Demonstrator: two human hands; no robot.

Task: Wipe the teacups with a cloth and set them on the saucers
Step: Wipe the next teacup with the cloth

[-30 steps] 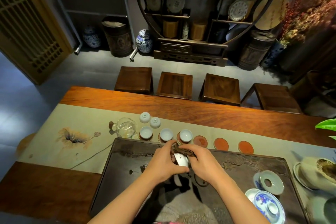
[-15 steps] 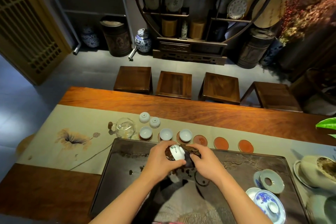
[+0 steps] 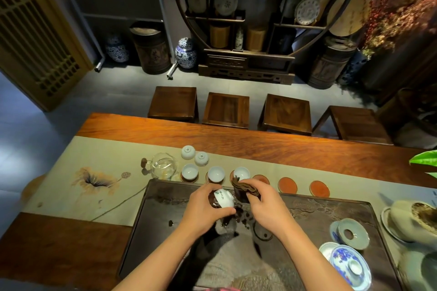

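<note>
Wooden bench [image 3: 272, 146] carries a pale runner [image 3: 78, 160] along its length. A dark tray [image 3: 331, 212] lies on the near side, partly over the runner. Four stools [image 3: 227, 108] stand along the far edge.

Left hand [image 3: 203, 210], over the tray: fingers curled round a white teacup [image 3: 223, 198], tilted on its side, with dark cloth beneath it. Right hand [image 3: 264, 205]: fingers pinch a folded part of the dark cloth [image 3: 243, 190], held just beside the cup.

On the runner behind the tray stands a row of saucers. Three cups [image 3: 216, 173] sit upright on the left saucers; three red saucers [image 3: 287, 184] to the right are bare. A glass pitcher [image 3: 163, 168] stands at the row's left end, with two upturned cups [image 3: 195, 155] just behind.
</note>
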